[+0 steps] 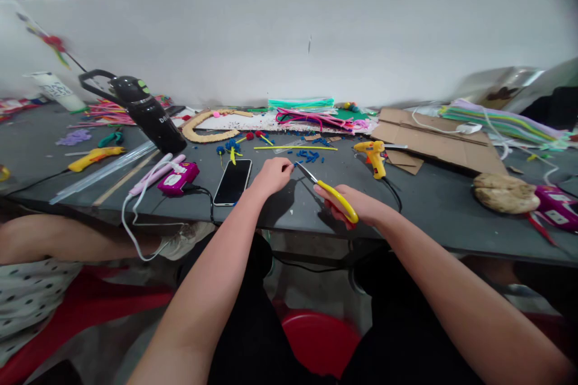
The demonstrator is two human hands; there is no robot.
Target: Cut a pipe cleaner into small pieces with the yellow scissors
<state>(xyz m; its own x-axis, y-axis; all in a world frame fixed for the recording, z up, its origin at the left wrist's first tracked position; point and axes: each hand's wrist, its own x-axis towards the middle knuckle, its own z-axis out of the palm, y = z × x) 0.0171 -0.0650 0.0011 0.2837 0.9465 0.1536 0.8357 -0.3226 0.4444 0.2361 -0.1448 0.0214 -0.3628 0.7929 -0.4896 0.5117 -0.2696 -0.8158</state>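
Observation:
My right hand (pixel 356 207) grips yellow-handled scissors (pixel 332 191), whose blades point up and left toward my left hand. My left hand (pixel 273 174) is pinched shut on a small piece, too tiny to name, right at the scissor tips. Just beyond lie several short blue cut pieces (pixel 308 157) on the dark grey table (pixel 433 204). A black phone (pixel 233 181) lies face up to the left of my left hand.
A yellow glue gun (pixel 374 155) and flat cardboard (pixel 433 138) lie to the right. Pipe cleaners (pixel 311 117) are piled at the back by the white wall. A black bottle (pixel 147 109) and a pink device (pixel 177 178) stand left. Another person's arm (pixel 67 237) rests at the left edge.

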